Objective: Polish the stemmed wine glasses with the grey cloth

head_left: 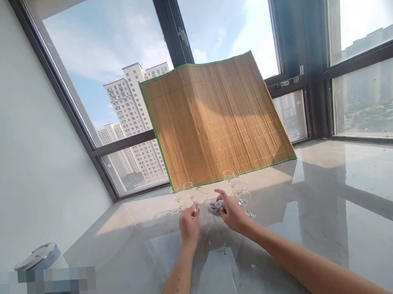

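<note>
L hand point(189, 224) grips clear stemmed glass point(199, 196); R hand point(233, 212) bunches grey cloth point(216, 206).

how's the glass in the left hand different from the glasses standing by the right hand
The held glass is tilted over; the standing glasses are upright. The held glass is gripped by the left hand; the standing glasses rest on the glossy surface beside the right hand and its grey cloth. Both are clear stemmed glass.

Pixelated patch point(44, 291) lower left, grey cloth point(216, 206) mostly under right hand point(234, 213), glass point(200, 195) stem hidden in left hand point(189, 226)
</note>
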A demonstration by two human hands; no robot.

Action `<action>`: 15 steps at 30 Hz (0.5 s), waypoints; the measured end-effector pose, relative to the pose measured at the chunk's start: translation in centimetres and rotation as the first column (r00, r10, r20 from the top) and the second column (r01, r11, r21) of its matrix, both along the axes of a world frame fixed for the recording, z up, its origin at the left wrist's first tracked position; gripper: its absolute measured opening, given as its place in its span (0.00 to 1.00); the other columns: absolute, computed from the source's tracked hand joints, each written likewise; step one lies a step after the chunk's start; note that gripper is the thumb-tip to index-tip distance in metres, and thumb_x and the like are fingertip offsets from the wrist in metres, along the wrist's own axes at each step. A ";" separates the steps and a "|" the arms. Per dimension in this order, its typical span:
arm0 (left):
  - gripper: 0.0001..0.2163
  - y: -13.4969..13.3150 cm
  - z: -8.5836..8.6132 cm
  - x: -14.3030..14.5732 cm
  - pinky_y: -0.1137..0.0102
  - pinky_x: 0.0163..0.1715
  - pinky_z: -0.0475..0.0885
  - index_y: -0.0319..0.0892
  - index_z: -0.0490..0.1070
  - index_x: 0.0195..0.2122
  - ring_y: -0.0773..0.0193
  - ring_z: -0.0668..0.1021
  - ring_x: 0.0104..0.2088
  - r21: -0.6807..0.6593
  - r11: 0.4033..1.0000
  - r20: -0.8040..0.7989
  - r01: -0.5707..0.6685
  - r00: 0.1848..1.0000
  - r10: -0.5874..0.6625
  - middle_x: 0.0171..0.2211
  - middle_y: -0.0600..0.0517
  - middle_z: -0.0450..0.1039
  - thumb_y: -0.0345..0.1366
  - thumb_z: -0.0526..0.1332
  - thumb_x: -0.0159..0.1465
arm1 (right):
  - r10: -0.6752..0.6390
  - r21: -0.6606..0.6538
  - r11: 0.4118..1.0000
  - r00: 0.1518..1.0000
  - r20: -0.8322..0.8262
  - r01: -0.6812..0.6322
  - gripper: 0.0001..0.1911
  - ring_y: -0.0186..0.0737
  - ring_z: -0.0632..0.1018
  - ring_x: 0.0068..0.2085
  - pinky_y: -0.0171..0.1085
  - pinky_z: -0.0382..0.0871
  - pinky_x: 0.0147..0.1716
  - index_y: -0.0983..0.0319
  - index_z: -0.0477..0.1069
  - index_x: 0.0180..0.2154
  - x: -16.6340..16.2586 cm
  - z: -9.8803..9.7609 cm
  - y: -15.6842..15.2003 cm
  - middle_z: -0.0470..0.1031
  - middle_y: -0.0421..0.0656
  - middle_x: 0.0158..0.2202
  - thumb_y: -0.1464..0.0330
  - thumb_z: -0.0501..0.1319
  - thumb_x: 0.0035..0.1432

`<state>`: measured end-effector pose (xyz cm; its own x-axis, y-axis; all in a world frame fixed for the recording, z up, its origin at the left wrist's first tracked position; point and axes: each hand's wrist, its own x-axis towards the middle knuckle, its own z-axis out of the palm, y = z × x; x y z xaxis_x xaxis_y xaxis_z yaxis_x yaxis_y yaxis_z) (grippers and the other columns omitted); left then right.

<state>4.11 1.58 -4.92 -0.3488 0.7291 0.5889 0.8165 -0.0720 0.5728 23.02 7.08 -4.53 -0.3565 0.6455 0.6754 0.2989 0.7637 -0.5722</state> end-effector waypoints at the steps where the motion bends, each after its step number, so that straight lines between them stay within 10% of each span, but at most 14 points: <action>1: 0.17 0.0 0.0 0.2 0.71 0.32 0.63 0.42 0.77 0.32 0.63 0.72 0.28 -0.046 0.999 0.011 0.027 1.000 -0.026 0.23 0.52 0.73 0.46 0.54 0.65 | 0.020 0.008 1.000 1.000 -0.023 -0.019 0.36 0.37 0.75 0.35 0.38 0.70 0.39 0.58 0.51 0.60 -0.1 0.1 -0.2 0.72 0.44 0.44 0.82 0.53 0.50; 7: 0.14 -0.2 -0.1 1.2 0.72 0.27 0.57 0.42 0.73 0.23 0.66 0.68 0.24 -0.173 0.980 -0.136 0.094 0.984 -0.118 0.19 0.54 0.69 0.41 0.55 0.63 | 0.039 0.147 0.989 0.990 -0.132 -0.019 0.36 0.42 0.75 0.41 0.41 0.70 0.43 0.58 0.50 0.61 0.2 1.6 -1.1 0.69 0.47 0.47 0.81 0.54 0.52; 15: 0.14 -0.4 -0.2 0.2 0.60 0.52 0.61 0.48 0.80 0.30 0.55 0.72 0.45 0.007 0.999 -0.178 -0.042 0.983 0.043 0.36 0.50 0.77 0.26 0.56 0.54 | -0.074 0.180 0.981 0.997 -0.011 0.074 0.35 0.44 0.73 0.41 0.40 0.70 0.38 0.59 0.54 0.59 0.7 2.1 -0.7 0.70 0.49 0.45 0.83 0.51 0.50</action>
